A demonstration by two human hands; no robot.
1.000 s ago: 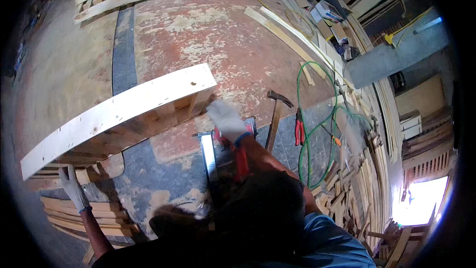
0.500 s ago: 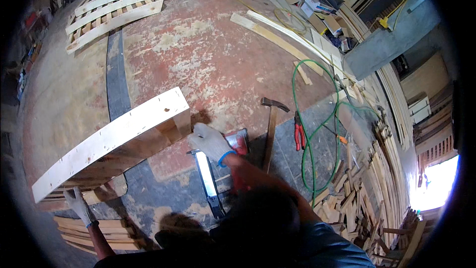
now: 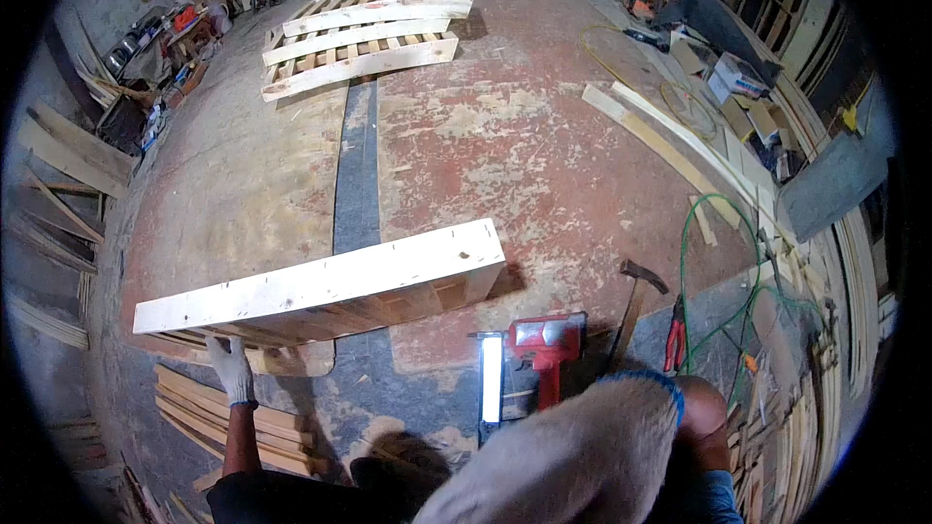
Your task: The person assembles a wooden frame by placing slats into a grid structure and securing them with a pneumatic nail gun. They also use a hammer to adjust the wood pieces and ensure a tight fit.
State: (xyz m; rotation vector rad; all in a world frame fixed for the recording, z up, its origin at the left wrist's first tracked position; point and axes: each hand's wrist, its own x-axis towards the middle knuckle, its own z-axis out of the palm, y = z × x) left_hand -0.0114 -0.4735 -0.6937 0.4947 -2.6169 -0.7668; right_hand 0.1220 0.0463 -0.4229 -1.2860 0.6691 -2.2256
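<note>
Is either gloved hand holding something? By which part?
The left hand grips the wooden frame on its near, slatted side, toward the left end. Whether the right hand holds anything cannot be told: its fingers don't show clearly.

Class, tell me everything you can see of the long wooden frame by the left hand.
The long wooden frame lies across the floor, its right end farther from the wearer. A pale, wood-looking board faces up, dotted with small dark marks, with a dark knot near the right end. Below it, the near side is shaded and shows slats. The gloved left grip reaches under the near edge, fingertips hidden.
</note>
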